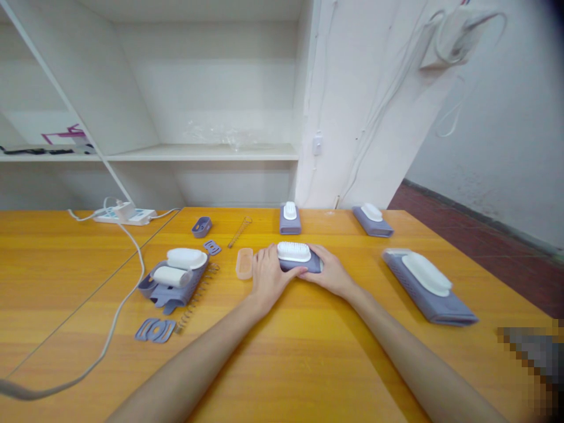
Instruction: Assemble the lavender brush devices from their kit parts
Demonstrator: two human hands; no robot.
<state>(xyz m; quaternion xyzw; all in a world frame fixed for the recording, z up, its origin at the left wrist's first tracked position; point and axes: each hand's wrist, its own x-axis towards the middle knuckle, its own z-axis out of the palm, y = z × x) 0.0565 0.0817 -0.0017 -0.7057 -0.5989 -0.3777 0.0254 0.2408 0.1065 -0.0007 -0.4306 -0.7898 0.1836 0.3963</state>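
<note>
In front of me, a grey-purple plastic case (pixel 314 264) lies on the table with a white bristled brush piece (pixel 294 251) on its top, bristles upward. My left hand (pixel 269 271) grips the case from the left, fingers around the far side and thumb on the near edge. From the right, my right hand (pixel 329 271) closes on its other end; both thumbs nearly meet in front. Just beside my left hand is a small translucent orange tray (pixel 244 264).
At left lie a grey-purple case with white parts (pixel 187 258), flat purple pieces (pixel 155 330), a long spring (pixel 196 299), a thinner spring (pixel 240 232) and a small purple cup (pixel 202 227). Several brush-topped cases, including a large one (pixel 429 288), stand behind and right. A cable (pixel 117 323) crosses the left.
</note>
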